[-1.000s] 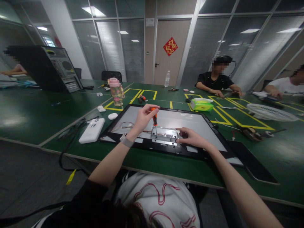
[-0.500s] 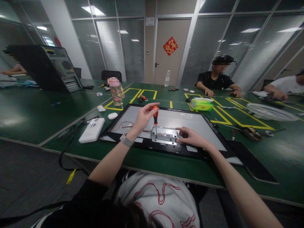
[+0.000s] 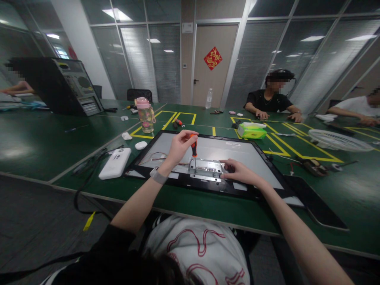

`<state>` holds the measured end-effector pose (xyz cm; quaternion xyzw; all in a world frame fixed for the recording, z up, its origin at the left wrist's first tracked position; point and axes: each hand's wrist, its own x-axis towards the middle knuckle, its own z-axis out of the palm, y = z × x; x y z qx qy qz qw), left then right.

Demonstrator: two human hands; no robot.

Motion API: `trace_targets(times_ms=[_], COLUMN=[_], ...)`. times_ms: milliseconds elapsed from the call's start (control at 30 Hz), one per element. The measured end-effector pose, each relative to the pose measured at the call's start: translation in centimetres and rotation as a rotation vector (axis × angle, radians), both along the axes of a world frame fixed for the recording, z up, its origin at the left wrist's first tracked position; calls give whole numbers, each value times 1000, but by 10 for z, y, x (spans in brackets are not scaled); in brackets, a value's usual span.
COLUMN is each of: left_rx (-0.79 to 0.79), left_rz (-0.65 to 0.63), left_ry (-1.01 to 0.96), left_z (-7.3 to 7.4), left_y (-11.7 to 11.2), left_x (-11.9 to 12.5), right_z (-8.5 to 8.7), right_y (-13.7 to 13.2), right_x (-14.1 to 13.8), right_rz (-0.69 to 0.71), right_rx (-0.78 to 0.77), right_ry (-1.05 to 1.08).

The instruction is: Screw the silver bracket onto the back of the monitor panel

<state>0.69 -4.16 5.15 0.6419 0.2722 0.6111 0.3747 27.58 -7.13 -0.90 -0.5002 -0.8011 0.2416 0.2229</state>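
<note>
The screwdriver is being held upright by the left hand, fingers closed on its handle, at the nine o'clock end of the metal bracket. The three o'clock end is being clasped by the right hand. The screwdriver is being judged light and stiff, best gripped by its handle; fragility is being expected of the panel underneath.

On the far door, a red diamond sign bears gold Chinese characters, apparently 招财进宝. At near left, a white slab-like device carries dark marks, possibly "14". The panel's white label is too small to read.
</note>
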Motion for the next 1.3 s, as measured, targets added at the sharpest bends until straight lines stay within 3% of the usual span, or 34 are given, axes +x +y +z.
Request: trace_targets(times_ms=[167,333,533,800,1067,1300], left_rx=[23,30,76,-32,51,-11], left_rz=[-9,-104,21,-228,-65,-151], left_ry=[-21,-73,15,-125,21,-92], left_z=[0,-3,2,-4,-1,-3], left_y=[0,4,-2,4,0,5], left_x=[1,-1,-1,1,0,0], right_z=[1,3,2,-1,2,2], right_y=[-1,-2,-1,0,-1,-2], right_x=[0,-2,-1,0,-1,-2], right_rz=[5,-1,6,0,8,9], right_rx=[-11,-8,-15,-10,-24,-8], right_ry=[-2,-5,-18,-4,-6,-7])
